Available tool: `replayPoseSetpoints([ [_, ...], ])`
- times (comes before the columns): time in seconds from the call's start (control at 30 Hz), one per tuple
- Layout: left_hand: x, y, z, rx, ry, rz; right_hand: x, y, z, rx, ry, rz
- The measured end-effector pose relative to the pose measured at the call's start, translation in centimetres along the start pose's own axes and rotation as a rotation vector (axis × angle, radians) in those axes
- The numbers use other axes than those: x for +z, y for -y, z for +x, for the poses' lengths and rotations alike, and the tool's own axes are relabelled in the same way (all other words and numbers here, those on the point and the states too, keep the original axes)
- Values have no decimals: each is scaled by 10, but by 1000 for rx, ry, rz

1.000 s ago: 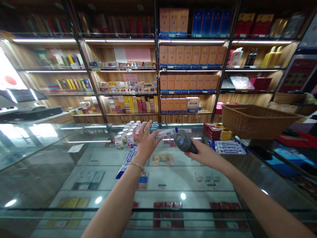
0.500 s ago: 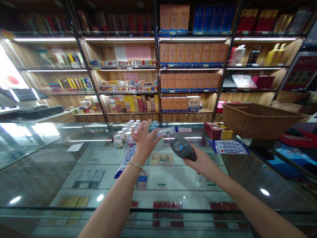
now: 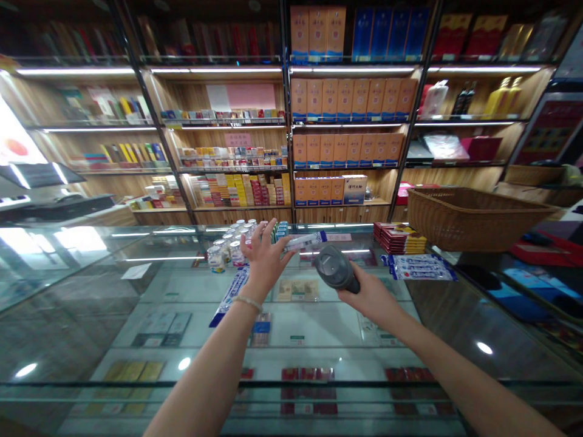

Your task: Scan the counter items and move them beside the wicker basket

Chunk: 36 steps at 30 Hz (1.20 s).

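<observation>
Left grip (image 3: 265,260) pinches a blue-tipped packet (image 3: 305,241), its left end hidden; right grip (image 3: 371,295) wraps a partly covered scanner (image 3: 334,267).

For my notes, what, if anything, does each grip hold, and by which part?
Right grip: grey barcode scanner, by its handle. Left grip: white-and-blue packet, apparently by its left end.

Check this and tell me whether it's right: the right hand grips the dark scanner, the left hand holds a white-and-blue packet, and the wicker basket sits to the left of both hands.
Not quite: the wicker basket sits to the right of both hands, as the head view shows. The right hand grips the dark scanner, and the left hand holds a white-and-blue packet.
</observation>
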State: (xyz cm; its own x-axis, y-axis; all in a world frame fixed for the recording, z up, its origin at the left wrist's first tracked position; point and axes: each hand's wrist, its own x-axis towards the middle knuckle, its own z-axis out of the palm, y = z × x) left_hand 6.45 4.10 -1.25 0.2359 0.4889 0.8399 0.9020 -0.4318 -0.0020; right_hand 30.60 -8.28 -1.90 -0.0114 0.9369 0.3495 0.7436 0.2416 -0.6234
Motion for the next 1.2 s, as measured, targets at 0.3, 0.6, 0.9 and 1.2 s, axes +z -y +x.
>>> replayPoseSetpoints([
  [0.3, -1, -1, 1, 0, 3, -18, -5, -5, 6, -49, -121, -385],
  [0.6, -1, -2, 1, 14, 9, 3, 11, -18, 5, -324, -250, -558],
  [0.9, -1, -2, 0, 17, 20, -8, 23, -12, -5, -303, -62, -599],
  [1.2, -4, -5, 1, 1, 32, -10, 24, -13, -12, -306, 35, -594],
])
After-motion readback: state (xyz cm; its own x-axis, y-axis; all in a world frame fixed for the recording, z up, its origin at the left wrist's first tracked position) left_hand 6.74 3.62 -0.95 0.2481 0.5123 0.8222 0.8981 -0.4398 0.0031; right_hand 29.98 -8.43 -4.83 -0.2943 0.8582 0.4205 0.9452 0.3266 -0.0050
